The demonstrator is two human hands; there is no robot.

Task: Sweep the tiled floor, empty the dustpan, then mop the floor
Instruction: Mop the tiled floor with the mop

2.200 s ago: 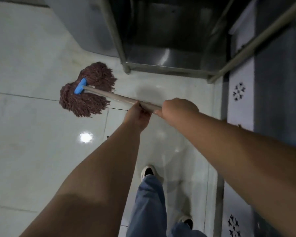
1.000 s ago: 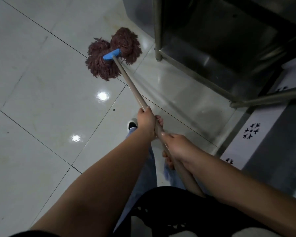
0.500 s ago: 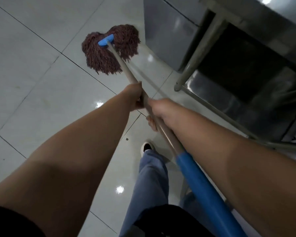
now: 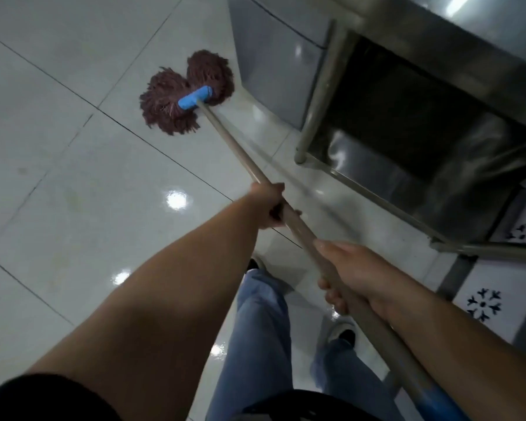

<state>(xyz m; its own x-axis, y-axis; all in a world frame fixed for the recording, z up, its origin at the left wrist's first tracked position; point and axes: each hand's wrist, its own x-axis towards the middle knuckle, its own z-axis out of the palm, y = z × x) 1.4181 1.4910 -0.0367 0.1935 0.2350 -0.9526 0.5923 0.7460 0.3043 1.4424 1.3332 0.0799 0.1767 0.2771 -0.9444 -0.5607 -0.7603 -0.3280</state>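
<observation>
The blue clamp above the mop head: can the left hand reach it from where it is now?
Probably not without shifting. The left hand grips the mop handle well below the blue clamp; the bare handle between them leaves it free to slide forward.

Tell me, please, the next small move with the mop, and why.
Probably draw the mop head back along the tiled floor toward the feet. Both hands, left hand and right hand, grip the mop handle, and the head lies almost against the steel cabinet.
</observation>
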